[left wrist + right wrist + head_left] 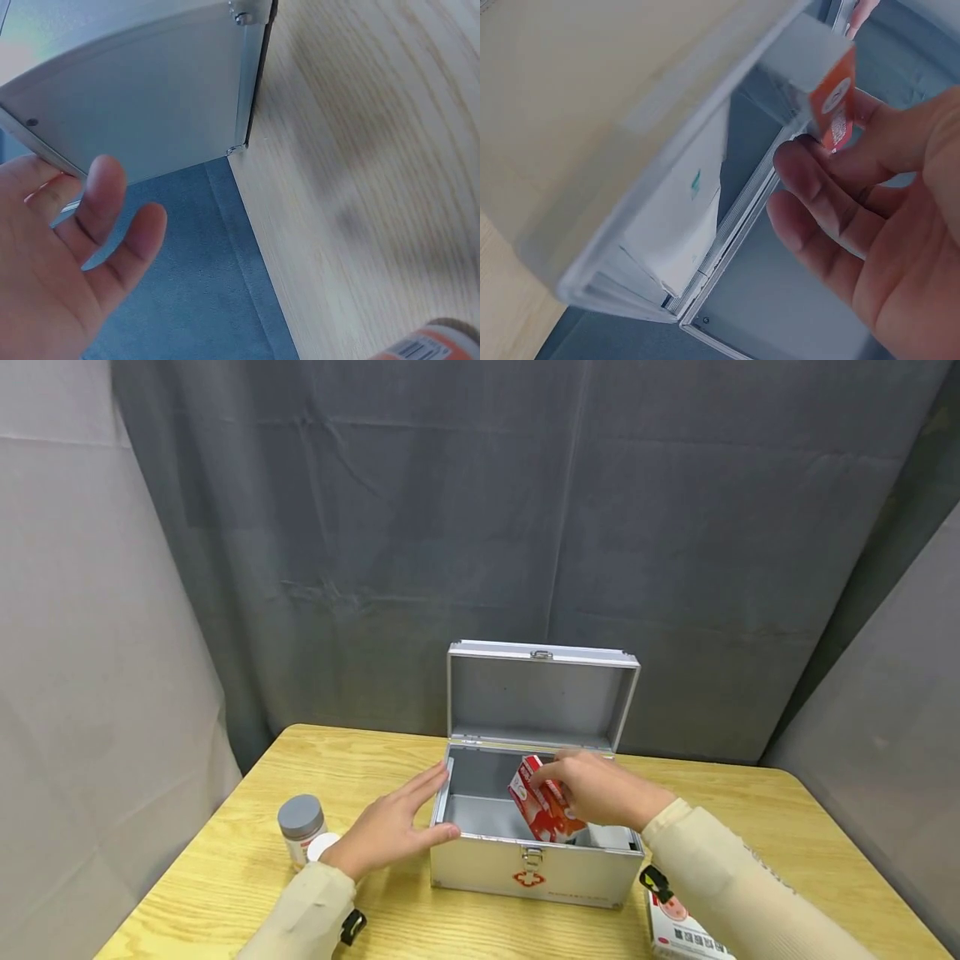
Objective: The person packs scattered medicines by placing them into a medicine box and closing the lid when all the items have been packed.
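Observation:
An aluminium first-aid case with a red cross on its front stands on the table, its lid raised at the back. My right hand pinches a red and white medicine box, held tilted over the inside of the case. In the right wrist view, the thumb and fingers grip the box's end. A white carton lies inside the case, at its right end. My left hand is at the case's left side, its straight fingers right at the rim and its thumb extended toward the front edge.
A grey-lidded jar stands on the table at the left, with a white cap close beside it, partly behind the left hand. To the case's right, a white printed box lies partly under the right forearm. A grey curtain hangs behind the table.

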`<state>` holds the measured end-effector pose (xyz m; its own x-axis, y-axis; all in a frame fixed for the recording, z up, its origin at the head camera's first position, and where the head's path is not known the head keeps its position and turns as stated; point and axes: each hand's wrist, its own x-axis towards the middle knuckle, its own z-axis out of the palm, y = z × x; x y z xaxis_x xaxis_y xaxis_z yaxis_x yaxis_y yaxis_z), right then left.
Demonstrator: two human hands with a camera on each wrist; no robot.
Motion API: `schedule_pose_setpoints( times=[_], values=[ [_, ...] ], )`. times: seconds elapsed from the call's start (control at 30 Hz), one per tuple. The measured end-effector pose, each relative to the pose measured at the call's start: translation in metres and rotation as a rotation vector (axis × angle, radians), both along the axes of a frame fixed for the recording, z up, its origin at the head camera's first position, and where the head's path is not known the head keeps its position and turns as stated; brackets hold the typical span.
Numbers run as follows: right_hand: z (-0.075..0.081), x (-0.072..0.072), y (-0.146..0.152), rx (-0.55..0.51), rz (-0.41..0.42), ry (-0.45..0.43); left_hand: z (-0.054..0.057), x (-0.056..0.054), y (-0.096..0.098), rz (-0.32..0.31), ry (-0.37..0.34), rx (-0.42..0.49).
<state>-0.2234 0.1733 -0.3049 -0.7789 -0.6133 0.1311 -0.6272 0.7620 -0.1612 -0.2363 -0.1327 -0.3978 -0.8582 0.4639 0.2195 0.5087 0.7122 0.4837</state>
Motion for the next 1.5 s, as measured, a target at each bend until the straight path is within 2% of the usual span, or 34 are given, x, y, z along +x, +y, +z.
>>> schedule_pose_setpoints(
  times=[0.13,0.47,0.7,0.87,1.1,1.37,1.5],
  values=[
    [-0.002,-0.001,0.0,-0.003,-0.012,-0.018,0.001,-0.001,-0.001,0.0,0.0,-0.006],
    [-0.012,-0.009,-0.002,0.042,0.008,0.023,0.001,0.001,-0.005,0.019,-0.015,-0.004],
    [-0.017,-0.007,-0.004,0.098,-0.04,-0.014,0.001,0.001,-0.004,0.013,-0.018,-0.005],
    [-0.019,-0.007,-0.003,0.137,-0.034,0.008,0.001,0.002,-0.002,0.0,-0.018,0.001],
    [-0.014,-0.014,0.002,0.186,0.039,0.101,0.004,0.002,-0.002,-0.009,-0.014,-0.005],
    [-0.011,-0.021,0.004,0.255,0.162,0.14,0.002,0.006,-0.005,-0.002,-0.031,-0.021],
    [-0.013,-0.021,0.005,0.279,0.179,0.206,0.002,0.005,-0.004,-0.006,-0.017,-0.009]
  ],
)
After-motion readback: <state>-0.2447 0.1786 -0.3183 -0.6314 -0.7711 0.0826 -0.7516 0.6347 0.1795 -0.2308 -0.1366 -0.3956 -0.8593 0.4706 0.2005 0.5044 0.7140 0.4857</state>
